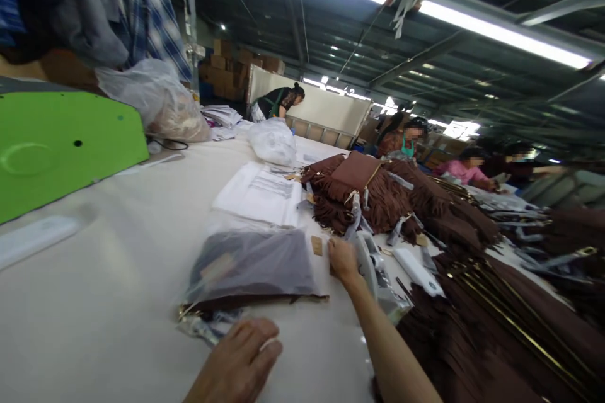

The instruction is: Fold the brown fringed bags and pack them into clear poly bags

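Observation:
A dark bag in a clear plastic sleeve (255,264) lies flat on the pale table (118,315). My left hand (243,356) is just below its lower left part, fingers bent and close together; whether something small is in them is hidden. At the right edge of the sleeve, my right hand (343,259) has its fingers curled between the sleeve and a grey tape dispenser (371,264); what they hold cannot be made out. A small brown tag (316,245) shows at the sleeve's right end.
White plastic sleeves (259,195) lie behind. Brown fringed bags (363,182) are heaped at the right, near a white handled tool (418,271). A green machine (66,145) stands left. Several people work farther back.

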### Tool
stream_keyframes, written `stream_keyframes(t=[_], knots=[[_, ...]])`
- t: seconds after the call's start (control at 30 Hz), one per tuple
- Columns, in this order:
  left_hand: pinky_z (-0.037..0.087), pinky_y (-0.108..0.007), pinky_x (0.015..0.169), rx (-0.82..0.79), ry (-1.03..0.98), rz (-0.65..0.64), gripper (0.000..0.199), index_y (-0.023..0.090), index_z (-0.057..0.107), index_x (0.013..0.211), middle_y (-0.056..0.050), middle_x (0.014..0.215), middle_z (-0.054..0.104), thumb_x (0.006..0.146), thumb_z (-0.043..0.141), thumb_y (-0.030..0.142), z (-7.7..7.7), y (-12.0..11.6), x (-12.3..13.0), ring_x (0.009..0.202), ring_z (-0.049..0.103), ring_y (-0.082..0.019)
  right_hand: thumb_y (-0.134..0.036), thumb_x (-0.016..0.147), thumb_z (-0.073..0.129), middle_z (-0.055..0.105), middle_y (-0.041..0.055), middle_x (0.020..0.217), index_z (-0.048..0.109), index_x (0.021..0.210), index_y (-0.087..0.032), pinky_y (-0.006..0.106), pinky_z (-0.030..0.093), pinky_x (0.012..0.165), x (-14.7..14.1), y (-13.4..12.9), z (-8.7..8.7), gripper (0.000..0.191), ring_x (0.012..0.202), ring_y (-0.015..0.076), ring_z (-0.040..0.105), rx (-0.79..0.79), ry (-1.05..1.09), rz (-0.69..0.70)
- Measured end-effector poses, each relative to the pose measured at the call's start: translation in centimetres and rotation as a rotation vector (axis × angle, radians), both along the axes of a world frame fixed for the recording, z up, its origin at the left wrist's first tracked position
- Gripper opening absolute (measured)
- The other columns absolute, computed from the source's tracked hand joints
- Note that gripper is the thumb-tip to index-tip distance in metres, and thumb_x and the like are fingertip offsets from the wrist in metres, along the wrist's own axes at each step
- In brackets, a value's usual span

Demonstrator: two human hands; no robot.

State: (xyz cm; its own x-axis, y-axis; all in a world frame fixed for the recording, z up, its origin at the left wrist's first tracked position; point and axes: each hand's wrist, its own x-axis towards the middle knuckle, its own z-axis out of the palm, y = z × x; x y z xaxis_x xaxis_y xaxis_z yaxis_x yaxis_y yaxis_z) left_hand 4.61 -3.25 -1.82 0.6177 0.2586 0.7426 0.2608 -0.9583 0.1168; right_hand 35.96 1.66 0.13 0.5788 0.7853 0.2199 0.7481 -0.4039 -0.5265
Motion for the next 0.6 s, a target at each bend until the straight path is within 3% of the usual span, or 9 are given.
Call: stream_keyframes(t=[0.07, 0.13, 0.23, 0.3, 0.37, 0.43, 0.53, 0.6], knots=[[0.036, -0.037, 0.102, 0.063, -0.049, 0.18, 0.031, 0.024, 0.06, 0.115, -0.005, 0.118, 0.066, 0.093, 0.043, 0.012, 0.7, 1.7, -0.4, 0.115, 0.056, -0.022, -0.039, 0.092, 0.055, 0.072, 0.0084, 0.091, 0.069, 0.093, -0.012, 0.038, 0.053, 0.083, 0.2, -1.8, 0.9, 0.03, 0.088, 0.0229, 0.068, 0.118, 0.07, -0.048], [0.03, -0.044, 0.107, 0.091, -0.019, 0.313, 0.038, 0.024, 0.056, 0.124, -0.008, 0.131, 0.059, 0.09, 0.046, 0.011, 0.9, 3.5, -0.4, 0.126, 0.048, -0.027, -0.047, 0.094, 0.045, 0.074, 0.0102, 0.095, 0.069, 0.099, -0.011, 0.034, 0.055, 0.079, -0.6, -4.2, 1.8, 0.043, 0.089, 0.0235, 0.069, 0.232, 0.143, -0.09], [0.035, -0.045, 0.103, 0.035, 0.152, 0.349, 0.03, 0.021, 0.064, 0.108, -0.009, 0.126, 0.061, 0.086, 0.051, 0.006, 0.7, 6.0, 0.1, 0.123, 0.05, -0.028, -0.054, 0.092, 0.044, 0.073, 0.012, 0.103, 0.067, 0.106, -0.011, 0.032, 0.057, 0.075, -4.3, -8.3, 2.2, 0.051, 0.089, 0.0229, 0.07, 0.439, 0.288, -0.119], [0.042, -0.043, 0.095, -0.039, 0.248, 0.333, 0.018, 0.02, 0.066, 0.092, -0.007, 0.113, 0.065, 0.086, 0.055, 0.007, 0.9, 7.1, 0.4, 0.111, 0.057, -0.027, -0.049, 0.088, 0.056, 0.073, 0.0119, 0.106, 0.069, 0.104, -0.014, 0.033, 0.058, 0.08, -8.2, -10.9, 1.5, 0.041, 0.094, 0.0244, 0.07, 0.642, 0.375, -0.095], [0.045, -0.041, 0.086, -0.137, 0.29, 0.336, 0.011, 0.019, 0.066, 0.086, -0.006, 0.101, 0.066, 0.087, 0.057, 0.013, 1.8, 7.7, 0.5, 0.098, 0.059, -0.026, -0.037, 0.088, 0.062, 0.072, 0.0093, 0.109, 0.068, 0.107, -0.019, 0.035, 0.056, 0.087, -12.3, -12.6, 0.1, 0.027, 0.101, 0.0241, 0.068, 0.687, 0.282, 0.032], [0.046, -0.04, 0.082, -0.25, 0.26, 0.336, 0.008, 0.019, 0.066, 0.085, -0.005, 0.093, 0.065, 0.088, 0.059, 0.018, 3.1, 8.0, 0.6, 0.09, 0.058, -0.024, -0.023, 0.091, 0.057, 0.07, 0.0081, 0.115, 0.066, 0.108, -0.022, 0.035, 0.055, 0.092, -15.8, -12.8, -1.4, 0.019, 0.106, 0.0229, 0.067, 0.679, 0.135, 0.337], [0.045, -0.035, 0.082, -0.396, 0.182, 0.292, 0.009, 0.019, 0.066, 0.084, -0.004, 0.088, 0.063, 0.089, 0.059, 0.018, 4.9, 8.0, 0.6, 0.088, 0.057, -0.021, -0.013, 0.093, 0.043, 0.064, 0.0108, 0.126, 0.064, 0.109, -0.02, 0.039, 0.051, 0.098, -18.7, -10.0, -3.1, 0.027, 0.12, 0.0241, 0.058, 0.594, -0.124, 0.74], [0.045, -0.033, 0.08, -0.417, 0.172, 0.266, 0.01, 0.019, 0.065, 0.083, -0.003, 0.087, 0.062, 0.089, 0.057, 0.016, 5.5, 7.7, 0.7, 0.086, 0.056, -0.02, -0.012, 0.092, 0.042, 0.065, 0.0125, 0.122, 0.065, 0.11, -0.018, 0.041, 0.05, 0.099, -19.1, -6.9, -3.8, 0.03, 0.119, 0.025, 0.058, 0.409, -0.275, 0.798]])
